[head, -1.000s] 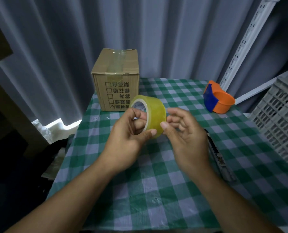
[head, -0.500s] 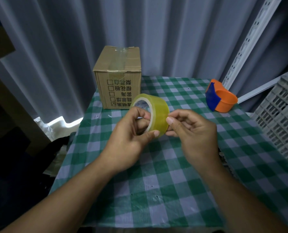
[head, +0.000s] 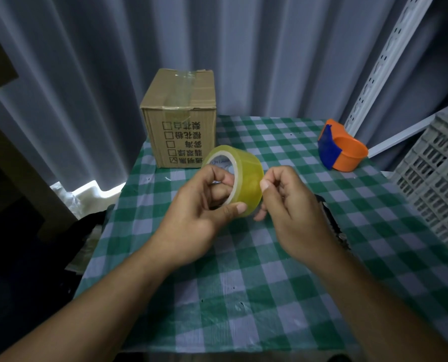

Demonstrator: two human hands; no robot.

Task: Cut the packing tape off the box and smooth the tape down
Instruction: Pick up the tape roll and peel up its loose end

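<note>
A yellowish roll of clear packing tape (head: 246,176) is held above the middle of the table. My left hand (head: 202,215) grips it, fingers through the core and thumb on the outer face. My right hand (head: 290,202) touches the roll's right side, thumb tip pressed against the tape surface and fingers curled. A small cardboard box (head: 181,118) stands at the table's far left, with clear tape along its top seam and down the front. The box is apart from both hands.
A green and white checked cloth (head: 243,296) covers the table. An orange and blue tape dispenser (head: 343,148) sits at the far right. A dark narrow tool (head: 333,226) lies partly hidden behind my right hand. A grey plastic crate (head: 437,178) stands at the right edge; curtains hang behind.
My right hand has closed in on the roll, its thumb now pressed against the tape's side. The left hand keeps its hold on the roll.
</note>
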